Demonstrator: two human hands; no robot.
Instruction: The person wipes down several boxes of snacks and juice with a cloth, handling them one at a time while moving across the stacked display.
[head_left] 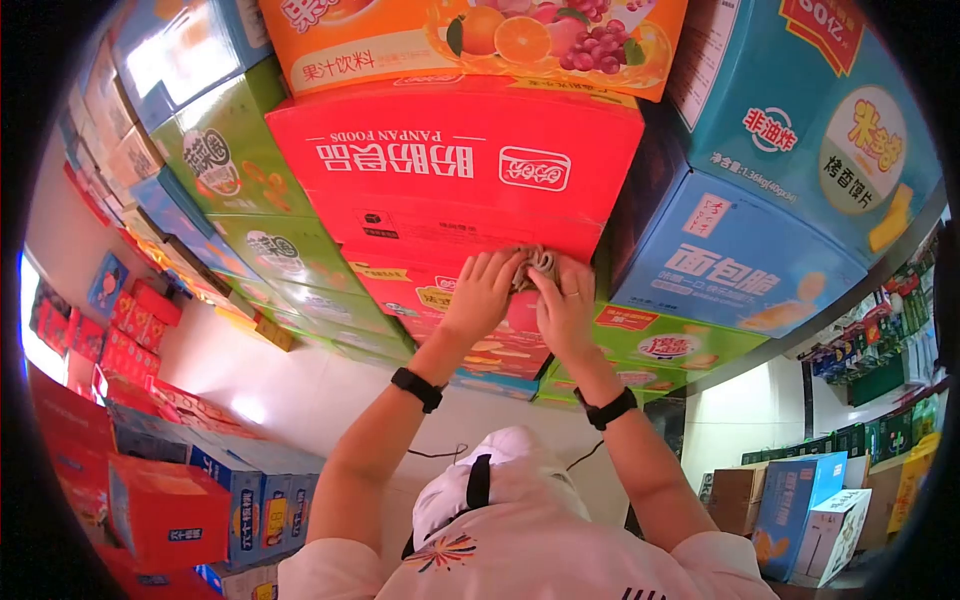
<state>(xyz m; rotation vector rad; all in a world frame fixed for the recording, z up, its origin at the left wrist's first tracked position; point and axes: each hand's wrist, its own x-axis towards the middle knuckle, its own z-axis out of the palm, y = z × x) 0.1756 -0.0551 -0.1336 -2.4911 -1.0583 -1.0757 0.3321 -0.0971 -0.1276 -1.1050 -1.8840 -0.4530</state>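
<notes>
Head view: both hands met at a stacked red cardboard carton [455,165].
Left hand [482,292]: fingers pinched a small crumpled beige wad [536,265].
Right hand [565,305]: gripped the same wad, between both hands.

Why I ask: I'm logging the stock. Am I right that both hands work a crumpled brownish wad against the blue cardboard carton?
Not quite. In the head view the left hand and right hand press the crumpled brownish wad against the red cardboard carton; the blue cardboard carton sits beside it.

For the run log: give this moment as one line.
left hand: on crumpled wad | right hand: on crumpled wad | wad: pressed against red carton | nearby: blue carton
</notes>
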